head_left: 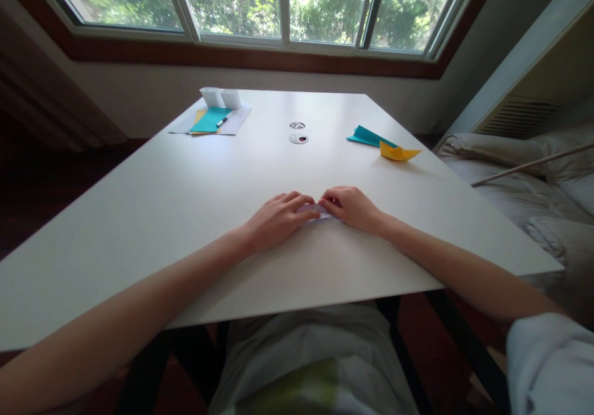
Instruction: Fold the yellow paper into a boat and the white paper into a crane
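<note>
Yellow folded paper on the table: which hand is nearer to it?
Right. The right hand lies below and left of the yellow folded paper, apart from it; the left hand lies farther left. Both press a small white paper.

Both hands flat on white table (185, 205), pressing a small white paper (320, 213) btwn them. Left hand (278, 219) covers paper's left part, right hand (350, 208) its right, fingertips nearly meeting. Far right: teal fold (369, 136) touching yellow fold (398, 152). Far left: teal sheet (210, 120) w/ pen (221, 120) on it, white box (220, 98) behind.
</note>
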